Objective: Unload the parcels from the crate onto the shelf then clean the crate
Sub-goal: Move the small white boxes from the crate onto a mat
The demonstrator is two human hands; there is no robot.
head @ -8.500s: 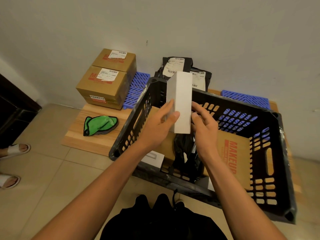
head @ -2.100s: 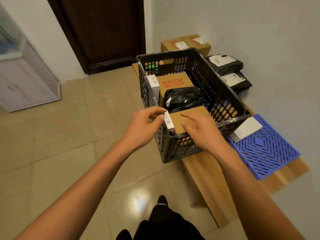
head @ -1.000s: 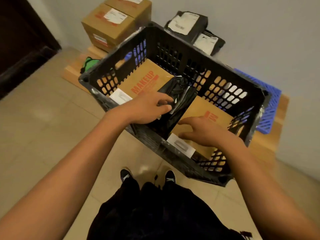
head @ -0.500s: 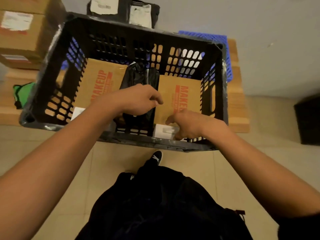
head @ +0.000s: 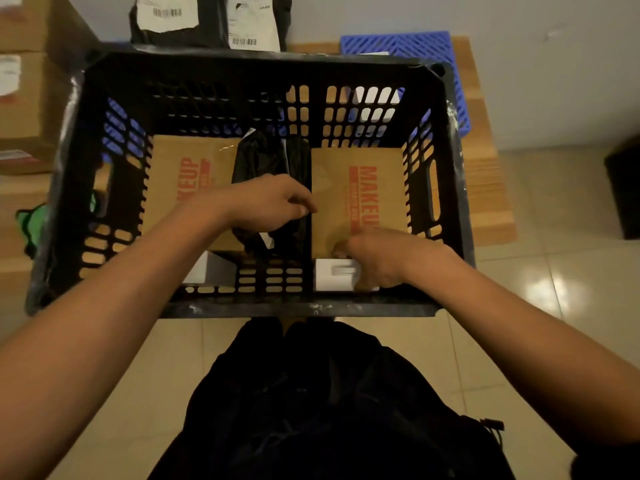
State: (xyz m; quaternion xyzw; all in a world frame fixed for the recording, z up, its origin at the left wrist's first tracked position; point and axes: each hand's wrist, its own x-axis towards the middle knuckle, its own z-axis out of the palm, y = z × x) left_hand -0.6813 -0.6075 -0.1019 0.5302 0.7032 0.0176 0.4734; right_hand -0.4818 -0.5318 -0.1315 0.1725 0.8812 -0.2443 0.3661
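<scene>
A: What is each hand gripping inside the black slotted plastic crate (head: 450,188)?

B: The left hand (head: 268,202) is clutching the soft black plastic mailer bag (head: 266,157); the right hand (head: 375,259) is curling round the small white box (head: 334,275).

A: Handling?

B: Bag probably light, slippery; bunch its middle.

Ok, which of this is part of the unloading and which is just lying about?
Job:
crate
two MAKEUP boxes
black bag, left hand on it
white boxes, right hand at one
green cloth

Lying about:
blue mat
shelved boxes
shelved mailers
</scene>
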